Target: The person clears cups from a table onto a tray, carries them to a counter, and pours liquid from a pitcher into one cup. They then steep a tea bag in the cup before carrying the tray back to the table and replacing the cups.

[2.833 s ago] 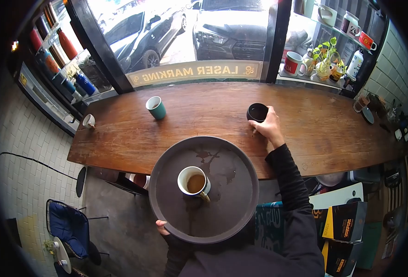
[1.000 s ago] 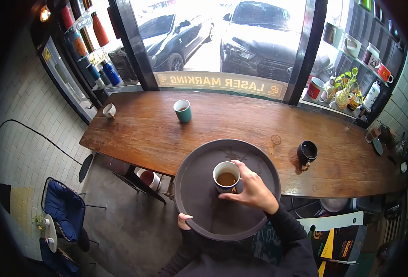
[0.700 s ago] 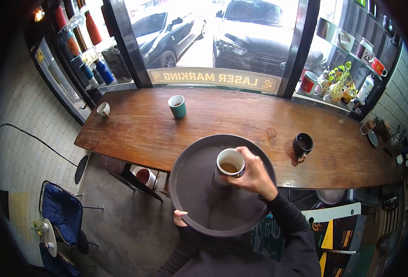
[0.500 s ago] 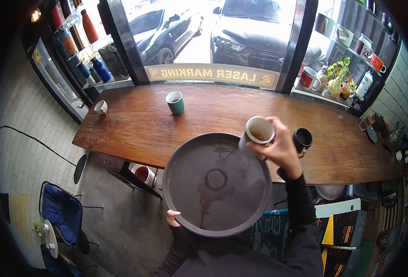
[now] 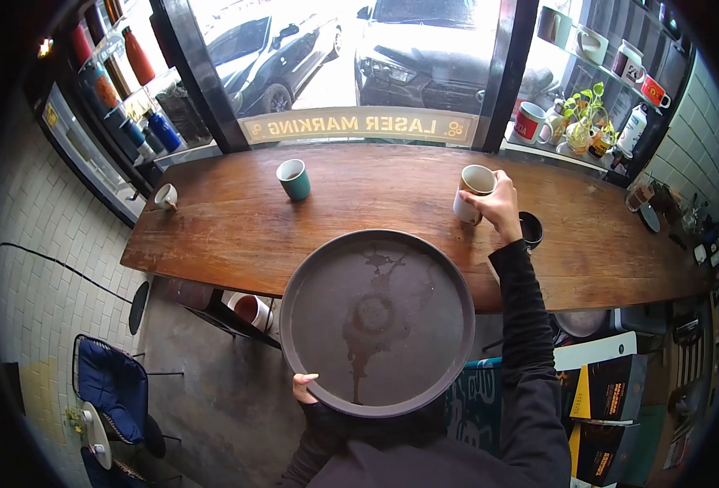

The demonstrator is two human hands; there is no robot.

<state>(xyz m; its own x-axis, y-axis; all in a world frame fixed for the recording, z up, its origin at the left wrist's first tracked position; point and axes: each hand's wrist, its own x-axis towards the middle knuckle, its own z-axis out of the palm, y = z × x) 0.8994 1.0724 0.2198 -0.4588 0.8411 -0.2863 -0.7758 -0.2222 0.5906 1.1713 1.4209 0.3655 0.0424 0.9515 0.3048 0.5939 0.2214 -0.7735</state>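
Beyond the tray, my right hand (image 5: pixel 496 202) grips a white mug (image 5: pixel 467 208) over the wooden table (image 5: pixel 375 195); whether its base touches the wood I cannot tell. A black mug (image 5: pixel 530 228) stands just right of that hand, partly hidden by my wrist. My left hand (image 5: pixel 303 388) holds the round dark tray (image 5: pixel 310 325) at its lower left rim, with the thumb on top and the other fingers hidden below. Wet marks show on the tray's surface. A green mug (image 5: pixel 297 184) stands upright toward the back, and a small white cup (image 5: pixel 166 197) is near the table's left end.
Windows and a sill carrying a red-and-white mug (image 5: pixel 530 122) and a potted plant (image 5: pixel 580 134) lie behind the table. Bottles (image 5: pixel 162 130) line the left shelves. Below left are a bucket (image 5: pixel 249 311) and a blue chair (image 5: pixel 111 386); boxes (image 5: pixel 607 398) are at lower right.
My right hand has carried the white mug from above the tray's upper right edge forward over the table, and the mug is more upright. My left hand still holds the tray.
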